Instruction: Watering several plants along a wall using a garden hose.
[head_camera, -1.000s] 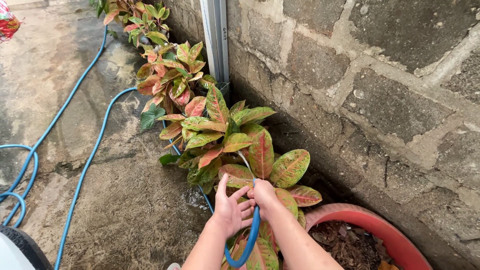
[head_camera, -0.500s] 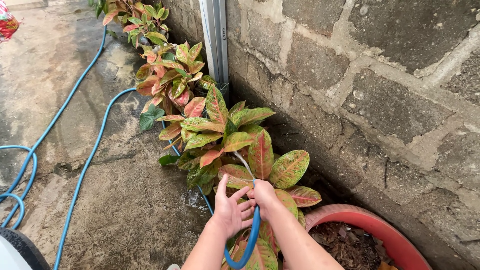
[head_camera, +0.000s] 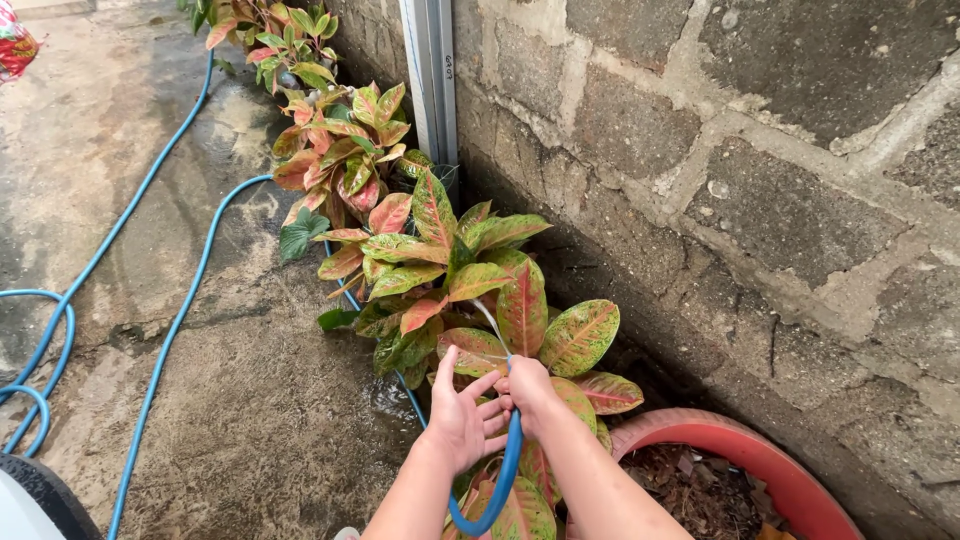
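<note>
Blue rubber hose: end clenched in right hand so water is aimed onto pink-green leafy plants; left hand released, fingers spread beside the nozzle

An outdoor home yard: a rough block wall, wet concrete floor, potted red-green plants and a blue garden hose left of the grip.

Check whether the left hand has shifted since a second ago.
No. The left hand stays open beside the blue hose, at the same spot relative to the red pot's rim.
</note>
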